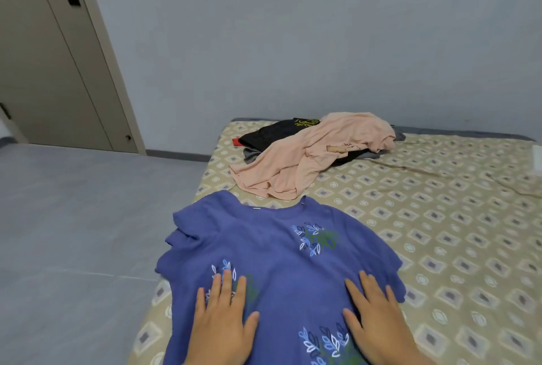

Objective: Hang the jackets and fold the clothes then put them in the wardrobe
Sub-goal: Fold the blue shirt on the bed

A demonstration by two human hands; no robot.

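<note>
A blue shirt point(281, 259) with leaf prints lies spread face up on the bed, collar pointing away from me, its left sleeve bunched at the mattress edge. My left hand point(221, 317) presses flat on its lower left part, fingers straight. My right hand point(378, 317) lies flat on its lower right part, fingers spread. Beyond the shirt sits a heap of clothes: a peach garment point(313, 156) draped over a black garment point(272, 132) and grey pieces.
The bed point(440, 232) has a beige patterned cover and stands against the pale wall. Its left edge drops to a grey tiled floor point(73, 232). A beige door point(52, 71) stands at the far left.
</note>
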